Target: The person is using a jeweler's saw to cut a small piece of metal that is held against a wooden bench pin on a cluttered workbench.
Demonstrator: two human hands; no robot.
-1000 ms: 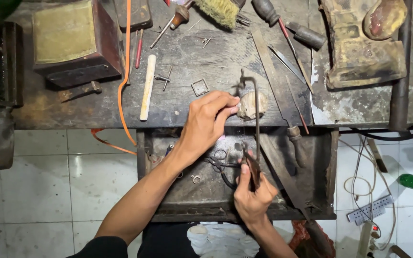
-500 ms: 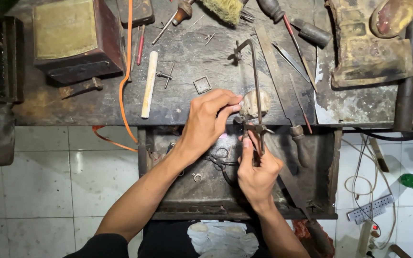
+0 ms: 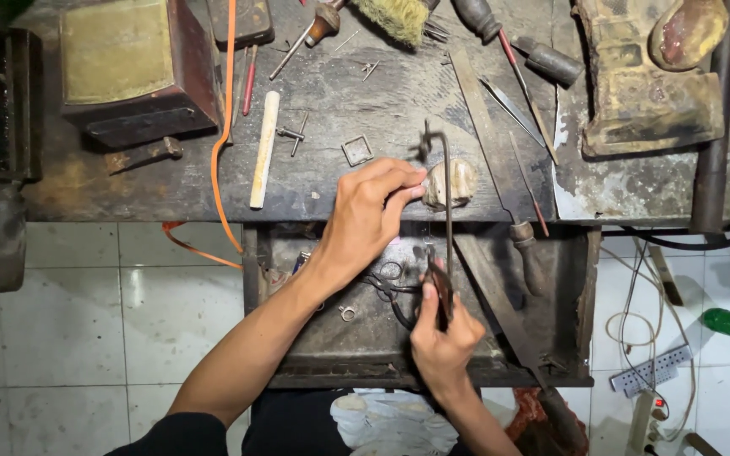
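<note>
The left hand (image 3: 371, 215) rests at the front edge of the workbench (image 3: 171, 190). Its fingers pinch something small against a worn wooden peg (image 3: 452, 182) there, but the small piece is too tiny to see. The right hand (image 3: 443, 338) is closed tight around the handle of a thin saw (image 3: 445, 211). The saw stands up beside the peg, over the open drawer (image 3: 331, 338) below. A pale stick (image 3: 264, 149) lies near the bench's middle, and a small square frame (image 3: 356, 150) lies just behind the left hand.

Left hand (image 3: 369, 215) pins something, probably small metal, against the bench peg (image 3: 451, 182); right hand (image 3: 443, 333) grips a saw frame (image 3: 444, 211)
</note>
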